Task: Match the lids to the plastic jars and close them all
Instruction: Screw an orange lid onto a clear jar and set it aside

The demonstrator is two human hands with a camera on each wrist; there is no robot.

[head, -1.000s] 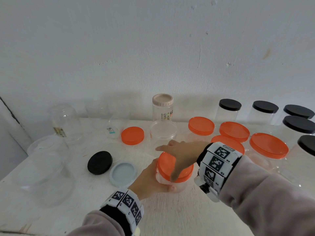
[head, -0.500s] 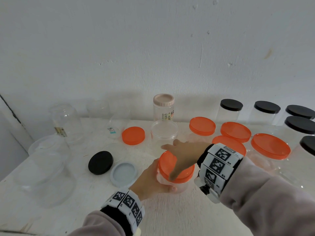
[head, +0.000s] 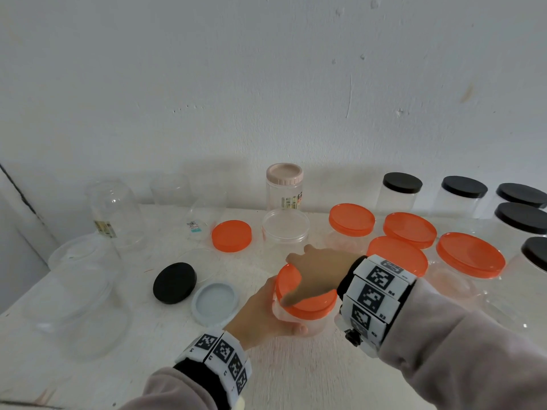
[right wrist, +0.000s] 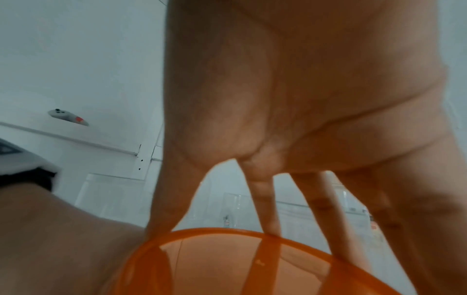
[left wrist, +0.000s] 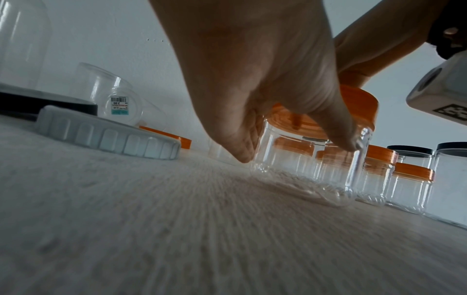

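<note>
Counter (head: 296, 377) layout is unchanged over the last second: white painted surface against a pale wall, with closed black-lidded and orange-lidded clear plastic jars grouped at the right, and uncapped clear jars at the left.

Loose lids have not moved: flat round orange plastic lid (head: 231, 235), round black screw lid (head: 174, 283) and ribbed pale grey lid (head: 215, 303) all lie on the counter left of the hands, near one another.

Small clear ribbed plastic jar (left wrist: 316, 165) stands on the counter at front centre. Left hand (head: 260, 309) remains wrapped around its wall, thumb and fingers pressed to the plastic.

Round orange screw lid (head: 306, 294) sits on the jar mouth. Right hand (head: 318, 270) stays on it, fingers (right wrist: 265, 209) spread down over the rim. Compared with one second ago, the hand and lid have rotated slightly; the thumb now points further back.

Judgement: tightening is in progress and the lid matches this jar. Whether the thread is fully seated cannot be told. Several jars at the left are still open.
</note>
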